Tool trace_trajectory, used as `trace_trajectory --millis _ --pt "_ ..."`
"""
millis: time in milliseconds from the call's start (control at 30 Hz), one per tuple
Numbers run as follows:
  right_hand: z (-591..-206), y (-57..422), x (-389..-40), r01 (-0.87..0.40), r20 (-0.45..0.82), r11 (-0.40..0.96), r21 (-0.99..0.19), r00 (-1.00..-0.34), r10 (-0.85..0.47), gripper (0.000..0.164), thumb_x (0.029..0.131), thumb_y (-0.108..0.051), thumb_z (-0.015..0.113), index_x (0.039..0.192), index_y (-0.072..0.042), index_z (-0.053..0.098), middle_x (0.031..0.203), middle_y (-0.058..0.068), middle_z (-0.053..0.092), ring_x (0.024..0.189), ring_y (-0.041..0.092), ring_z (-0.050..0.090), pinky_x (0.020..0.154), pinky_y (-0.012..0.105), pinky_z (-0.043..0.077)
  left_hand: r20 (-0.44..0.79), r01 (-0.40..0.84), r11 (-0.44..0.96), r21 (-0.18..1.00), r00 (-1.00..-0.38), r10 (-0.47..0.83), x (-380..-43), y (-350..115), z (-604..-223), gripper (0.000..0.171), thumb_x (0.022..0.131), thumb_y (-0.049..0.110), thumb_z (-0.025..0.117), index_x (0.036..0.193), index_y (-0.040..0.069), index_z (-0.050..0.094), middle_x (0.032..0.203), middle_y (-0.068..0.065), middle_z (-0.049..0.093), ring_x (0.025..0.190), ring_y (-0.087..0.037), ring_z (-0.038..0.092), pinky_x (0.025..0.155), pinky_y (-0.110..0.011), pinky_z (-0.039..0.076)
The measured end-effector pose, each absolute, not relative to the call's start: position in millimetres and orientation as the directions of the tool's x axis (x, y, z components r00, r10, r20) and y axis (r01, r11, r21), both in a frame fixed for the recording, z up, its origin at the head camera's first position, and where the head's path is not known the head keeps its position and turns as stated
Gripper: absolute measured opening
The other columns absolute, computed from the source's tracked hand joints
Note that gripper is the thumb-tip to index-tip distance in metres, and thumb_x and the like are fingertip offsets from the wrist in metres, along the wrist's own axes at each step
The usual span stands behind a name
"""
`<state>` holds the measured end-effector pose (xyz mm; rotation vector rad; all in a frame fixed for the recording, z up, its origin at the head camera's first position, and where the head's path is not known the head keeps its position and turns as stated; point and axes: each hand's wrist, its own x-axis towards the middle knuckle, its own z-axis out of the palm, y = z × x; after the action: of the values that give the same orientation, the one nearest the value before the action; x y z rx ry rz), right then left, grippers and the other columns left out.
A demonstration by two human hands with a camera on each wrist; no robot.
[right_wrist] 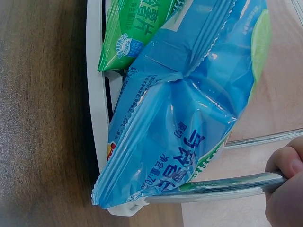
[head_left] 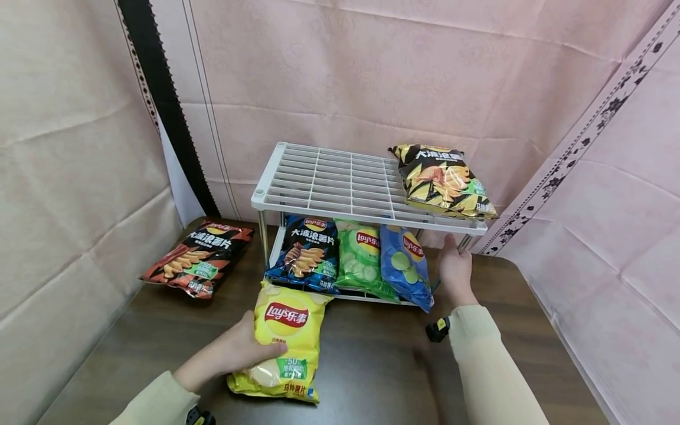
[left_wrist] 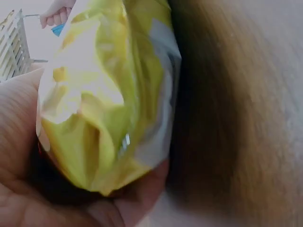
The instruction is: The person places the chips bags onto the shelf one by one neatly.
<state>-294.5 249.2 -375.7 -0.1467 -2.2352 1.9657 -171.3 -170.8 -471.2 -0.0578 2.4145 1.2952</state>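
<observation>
In the head view my left hand [head_left: 239,352] grips a yellow Lay's chip bag [head_left: 299,333] by its left side, thumb across the front. The left wrist view shows the fingers around the end of that bag [left_wrist: 90,109]. My right hand [head_left: 455,268] holds a metal post [right_wrist: 227,187] at the right front of a white two-tier rack [head_left: 340,208]. Close beside that hand, a blue chip bag [head_left: 405,262] leans on the lower shelf, its bottom corner jutting past the front edge. A green bag [head_left: 361,260] and a black-and-blue bag [head_left: 305,254] stand to its left.
A black-and-yellow chip bag [head_left: 443,180] lies on the right end of the top shelf. On the brown table [head_left: 382,354], left of the rack, a black-and-red bag [head_left: 199,257] leans near the cloth wall. Pink cloth [head_left: 340,77] hangs behind the rack.
</observation>
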Motion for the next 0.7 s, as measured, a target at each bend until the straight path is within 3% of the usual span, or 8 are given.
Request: trace_trajectory --millis 200,433,700 --pt "-391 260 -308 -0.037 0.056 0.1 -0.994 -0.98 0.191 0.057 0.101 -0.054 0.034 0.06 -0.015 0.04 0.049 -0.001 0.036 0.038 0.017 0.029 0.038 0.035 0.025 -0.312 -0.172 0.502 0.847 -0.926 0.21 -168 -168 -462 0.092 0.073 0.042 0.084 0.133 -0.002 0.03 0.103 -0.012 0.057 0.083 -0.019 0.063 0.071 -0.036 0.053" --pt "-399 264 -312 -0.042 0.065 0.122 -0.992 -0.979 0.194 0.06 0.097 -0.061 0.035 0.058 -0.015 0.04 0.049 -0.001 0.035 0.039 0.018 0.029 0.039 0.034 0.025 -0.336 -0.224 0.404 0.887 -0.913 0.232 -163 -168 -462 0.08 0.079 0.02 0.079 0.135 -0.004 0.027 0.104 -0.017 0.055 0.082 -0.023 0.064 0.069 -0.039 0.055" --pt "-382 252 -298 -0.019 0.041 0.118 -0.993 -0.982 0.184 0.056 0.102 -0.051 0.034 0.061 -0.013 0.038 0.049 -0.002 0.036 0.039 0.017 0.03 0.04 0.033 0.027 -0.33 -0.225 0.362 0.905 -0.907 0.261 -161 -168 -458 0.085 0.08 0.022 0.079 0.138 -0.005 0.023 0.103 -0.017 0.056 0.08 -0.024 0.065 0.066 -0.04 0.055"
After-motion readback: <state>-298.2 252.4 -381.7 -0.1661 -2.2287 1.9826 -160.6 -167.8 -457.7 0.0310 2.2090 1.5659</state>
